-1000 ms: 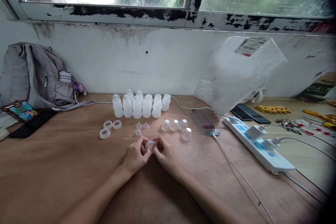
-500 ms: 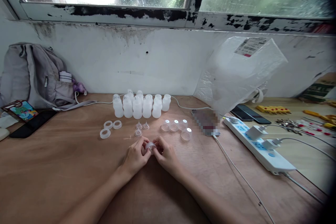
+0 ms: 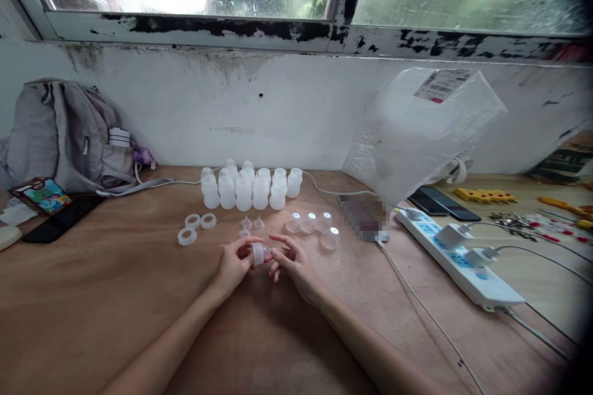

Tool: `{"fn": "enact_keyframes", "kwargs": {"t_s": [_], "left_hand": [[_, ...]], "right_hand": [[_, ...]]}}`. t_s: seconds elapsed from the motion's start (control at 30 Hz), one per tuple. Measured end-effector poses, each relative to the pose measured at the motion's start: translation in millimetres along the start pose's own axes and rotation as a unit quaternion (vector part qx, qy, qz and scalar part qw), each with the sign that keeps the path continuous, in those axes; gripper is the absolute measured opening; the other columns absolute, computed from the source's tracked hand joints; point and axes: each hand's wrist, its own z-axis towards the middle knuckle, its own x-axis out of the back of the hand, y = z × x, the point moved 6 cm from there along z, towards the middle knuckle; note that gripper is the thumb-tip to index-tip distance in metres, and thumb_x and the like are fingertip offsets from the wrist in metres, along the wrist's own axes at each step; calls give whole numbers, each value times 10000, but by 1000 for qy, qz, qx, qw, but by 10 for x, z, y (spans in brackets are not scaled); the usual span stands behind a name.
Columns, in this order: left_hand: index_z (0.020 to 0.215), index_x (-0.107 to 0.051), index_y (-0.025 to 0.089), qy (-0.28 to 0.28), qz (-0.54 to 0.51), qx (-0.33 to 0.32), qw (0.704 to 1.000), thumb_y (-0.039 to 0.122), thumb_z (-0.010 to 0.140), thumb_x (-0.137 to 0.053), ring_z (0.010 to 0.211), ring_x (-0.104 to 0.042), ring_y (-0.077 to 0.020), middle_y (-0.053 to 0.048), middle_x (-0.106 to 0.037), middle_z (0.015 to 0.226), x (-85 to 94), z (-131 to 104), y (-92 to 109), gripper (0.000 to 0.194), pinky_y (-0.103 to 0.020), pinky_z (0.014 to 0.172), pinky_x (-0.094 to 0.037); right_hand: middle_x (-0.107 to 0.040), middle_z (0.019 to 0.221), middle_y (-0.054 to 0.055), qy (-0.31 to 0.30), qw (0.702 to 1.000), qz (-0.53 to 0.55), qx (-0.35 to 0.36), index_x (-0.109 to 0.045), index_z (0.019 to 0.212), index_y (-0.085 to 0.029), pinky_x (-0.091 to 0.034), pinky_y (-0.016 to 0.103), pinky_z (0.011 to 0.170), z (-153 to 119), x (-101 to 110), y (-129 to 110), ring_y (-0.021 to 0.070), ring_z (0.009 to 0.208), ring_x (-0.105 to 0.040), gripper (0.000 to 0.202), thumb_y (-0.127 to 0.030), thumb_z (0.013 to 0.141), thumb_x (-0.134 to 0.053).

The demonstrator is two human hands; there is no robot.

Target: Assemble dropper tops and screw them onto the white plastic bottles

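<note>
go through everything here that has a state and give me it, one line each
left hand: closed on the small clear part
right hand: fingertips on the same part, fingers partly spread
small clear part: held above the table, between both hands
bottles: upright, clustered, uncapped
rings: lying flat, loose
clear caps: loose on the table
power strip: two adapters plugged in
backpack: leaning on the wall

Matt, bare plywood table (image 3: 115, 296); translucent, smooth plastic bottles (image 3: 250, 188); crinkly glossy plastic bag (image 3: 417, 129); soft grey cloth backpack (image 3: 60, 129) left of the bottles.
</note>
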Motion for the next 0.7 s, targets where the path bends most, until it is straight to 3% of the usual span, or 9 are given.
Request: {"fn": "enact_keyframes", "kwargs": {"t_s": [0.1,0.2,0.4,0.57,0.7], "left_hand": [[925,-573,117,-30,-83,30,996,282,725,-425,683,-584,-148,-80,-627,846,-59,-36,27,298,-238,539,-474],[964,-554,114,-51,-136,48,988,345,769,-371,741,-583,-161,-90,-611,888,-101,-74,61,354,-257,590,-477],[846,-515,132,-64,-64,46,995,326,646,-599,576,-528,-99,2,-561,669,-107,-50,33,291,-219,536,-443],[837,-473,154,-73,-22,24,997,285,655,-571,600,-537,-105,3,-558,706,-102,-47,57,245,-216,542,-440],[854,-483,161,-70,99,-45,992,212,667,-523,656,-541,-115,-10,-560,762,-86,-93,197,198,-225,594,-440]], "right_hand": [[-572,649,-1,21,999,-44,23,-534,806,-150,-421,201,429,10,31,4,73,462,-508,266,-399,714,-547],[-565,636,-7,46,991,-102,66,-548,788,-153,-413,204,443,-6,57,-21,72,463,-497,249,-395,736,-521],[-548,626,-7,41,979,-173,98,-540,778,-153,-401,202,462,-19,82,-56,78,492,-494,220,-365,775,-481],[-559,631,0,35,970,-213,107,-537,749,-156,-390,197,458,-5,114,-127,78,488,-483,207,-352,777,-477],[-557,616,0,26,957,-261,121,-541,739,-158,-383,196,459,-13,114,-119,82,485,-485,183,-328,776,-484]]}}
